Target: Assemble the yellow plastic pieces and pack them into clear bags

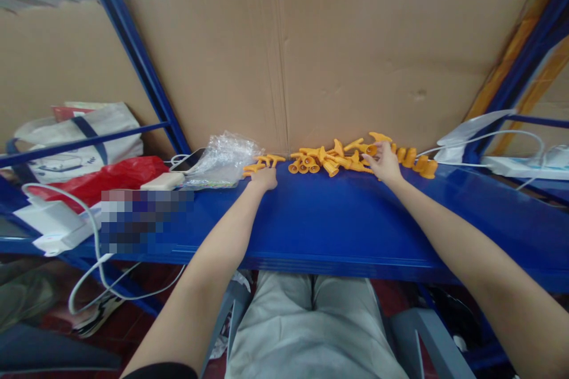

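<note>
A heap of small orange plastic parts [338, 157] lies along the back of a blue metal shelf [320, 225], against a cardboard wall. My left hand [263, 179] reaches to the heap's left end with fingers curled over a few orange pieces [262, 161]; what it grips is hidden. My right hand [386, 164] rests at the heap's right side, fingers pinched on an orange part [371, 150]. More orange pieces [420, 163] lie just right of that hand.
A crumpled clear plastic bag [224, 157] and a phone [189, 160] lie left of the heap. Further left are a red bag [111, 177], a white tote [80, 139] and a white charger with cable [48, 222]. A power strip [520, 166] sits at right.
</note>
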Tool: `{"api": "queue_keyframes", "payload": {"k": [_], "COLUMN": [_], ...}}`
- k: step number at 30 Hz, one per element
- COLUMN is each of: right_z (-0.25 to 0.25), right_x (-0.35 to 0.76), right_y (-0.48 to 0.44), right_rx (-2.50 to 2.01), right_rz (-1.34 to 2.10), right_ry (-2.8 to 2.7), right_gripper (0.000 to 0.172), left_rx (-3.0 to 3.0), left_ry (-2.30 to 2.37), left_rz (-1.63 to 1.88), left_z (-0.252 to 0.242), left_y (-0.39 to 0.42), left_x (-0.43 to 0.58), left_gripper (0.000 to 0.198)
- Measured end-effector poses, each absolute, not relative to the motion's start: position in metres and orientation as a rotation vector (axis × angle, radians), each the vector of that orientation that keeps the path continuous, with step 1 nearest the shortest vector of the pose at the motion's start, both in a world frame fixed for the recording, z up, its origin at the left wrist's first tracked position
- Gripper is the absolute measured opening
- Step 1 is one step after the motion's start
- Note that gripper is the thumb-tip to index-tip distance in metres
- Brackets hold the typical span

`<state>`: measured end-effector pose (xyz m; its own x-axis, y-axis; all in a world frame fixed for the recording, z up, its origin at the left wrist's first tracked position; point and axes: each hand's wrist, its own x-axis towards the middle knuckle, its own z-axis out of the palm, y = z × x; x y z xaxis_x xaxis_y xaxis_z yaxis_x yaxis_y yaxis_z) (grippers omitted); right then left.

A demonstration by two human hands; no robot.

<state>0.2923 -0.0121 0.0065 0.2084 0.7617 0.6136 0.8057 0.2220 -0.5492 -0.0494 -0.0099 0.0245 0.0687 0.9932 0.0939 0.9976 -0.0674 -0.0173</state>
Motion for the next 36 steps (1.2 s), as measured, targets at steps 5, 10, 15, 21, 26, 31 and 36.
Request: {"api": "queue_keyframes", "payload": {"k": [5, 10, 15, 21, 26, 31, 36], "right_z": [0.003, 0.002, 0.001, 0.002, 0.0, 0.005, 0.018], "right_x": [0.278, 0.266, 0.261, 0.255, 0.257, 0.262, 0.285], "right_y": [-0.021, -0.026, -0.025, -0.03, -0.03, -0.03, -0.026], "right_rx": [-1.896, -1.964, -1.962, -2.007, -1.993, -1.967, -1.916], "right_rz": [-0.377, -0.639, -0.675, -0.587, -0.507, -0.423, -0.442], "right_ry": [-1.841, -2.0, -2.002, -1.994, -1.992, -1.959, -1.782], "right_gripper": [0.038, 0.046, 0.053, 0.062, 0.068, 0.072, 0.065], "left_rx": [-2.257, -2.335, -2.456, -2.202, -2.049, -2.05, -2.028], "left_ry": [-2.052, -1.954, -1.798, -1.928, -2.195, -2.203, -2.199], "left_rz": [-0.097, -0.102, -0.181, -0.306, -0.18, -0.076, -0.212], "left_z": [0.027, 0.026, 0.02, 0.03, 0.031, 0.027, 0.033], "left_y": [-0.01, -0.011, -0.01, -0.015, -0.011, -0.006, -0.01], "left_x": [-0.047, -0.04, -0.033, -0.043, -0.056, -0.058, -0.057], "left_gripper": [0.054, 0.044, 0.043, 0.041, 0.041, 0.04, 0.034]}}
